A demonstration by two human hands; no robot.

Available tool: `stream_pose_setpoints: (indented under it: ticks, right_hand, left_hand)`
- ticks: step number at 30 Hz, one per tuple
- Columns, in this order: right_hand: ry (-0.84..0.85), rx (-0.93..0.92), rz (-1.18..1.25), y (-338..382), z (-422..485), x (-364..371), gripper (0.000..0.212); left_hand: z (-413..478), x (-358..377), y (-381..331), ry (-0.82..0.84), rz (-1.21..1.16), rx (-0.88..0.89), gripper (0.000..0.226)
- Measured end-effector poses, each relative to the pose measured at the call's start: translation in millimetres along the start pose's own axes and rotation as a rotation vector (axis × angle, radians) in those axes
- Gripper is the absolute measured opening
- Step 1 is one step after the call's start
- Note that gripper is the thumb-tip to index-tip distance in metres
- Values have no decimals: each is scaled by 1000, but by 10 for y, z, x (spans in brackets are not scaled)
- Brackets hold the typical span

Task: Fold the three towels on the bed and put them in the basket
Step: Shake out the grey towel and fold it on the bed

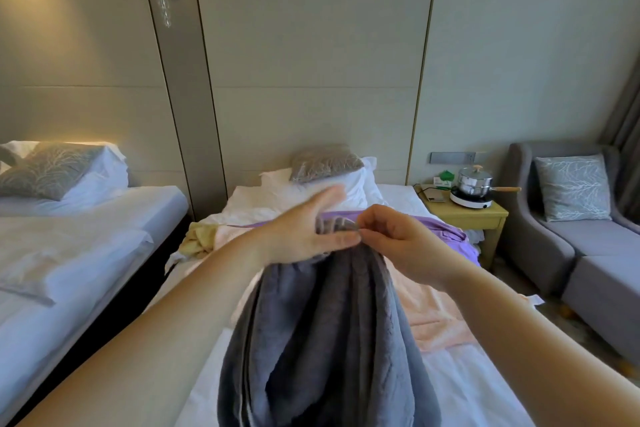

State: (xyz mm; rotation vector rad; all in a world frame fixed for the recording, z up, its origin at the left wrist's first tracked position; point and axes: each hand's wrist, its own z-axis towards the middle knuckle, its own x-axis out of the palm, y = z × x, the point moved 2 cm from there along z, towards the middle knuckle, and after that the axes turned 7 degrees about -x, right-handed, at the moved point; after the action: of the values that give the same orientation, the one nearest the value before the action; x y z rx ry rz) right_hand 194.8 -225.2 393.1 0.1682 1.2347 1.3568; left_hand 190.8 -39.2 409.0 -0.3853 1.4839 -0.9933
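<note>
Fingers of right hand pinch one grey towel, left hand touching.

Grey towel hangs bunched; peach towel lies spread flat

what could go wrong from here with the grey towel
The grey towel hangs bunched from a pinch by the right hand; the left hand lies on it with straight fingers, so it might slip. Its folds could set a crooked crease. The yellow cloth sits at the edge of the bed and may slide off.
</note>
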Motion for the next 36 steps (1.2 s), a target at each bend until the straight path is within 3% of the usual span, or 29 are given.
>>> stream_pose_setpoints:
  ticks: [3, 5, 12, 18, 22, 23, 27, 32, 36]
  right_hand:
    - [29, -38, 4, 52, -12, -49, 8]
    - [39, 4, -13, -4, -78, -67, 7]
    - [-42, 105, -32, -274, -346, -48, 33]
    - [-29, 13, -300, -297, -402, -58, 14]
    - [-349, 91, -587, -322, -418, -64, 21]
    - [-362, 80, -607, -290, -420, -42, 20]
    - [-126, 55, -418, -216, -407, 116, 14]
    - [-150, 204, -91, -201, -371, 238, 32]
    - [14, 202, -66, -203, -356, 255, 16]
  left_hand:
    - [14, 152, -38, 166, 104, 6, 31]
    - [46, 160, -6, 144, 192, -41, 17]
    - [122, 177, -63, -56, 83, 63, 9]
    - [128, -47, -80, -313, 92, 55, 4]
    - [115, -120, -54, -369, 116, 32, 16]
    - [111, -120, -45, -383, 118, 29, 15]
    - [111, -103, -27, -448, 86, 16, 11]
    - [88, -101, -57, -455, 80, 63, 8]
    - [91, -129, -40, -483, 86, 61, 6]
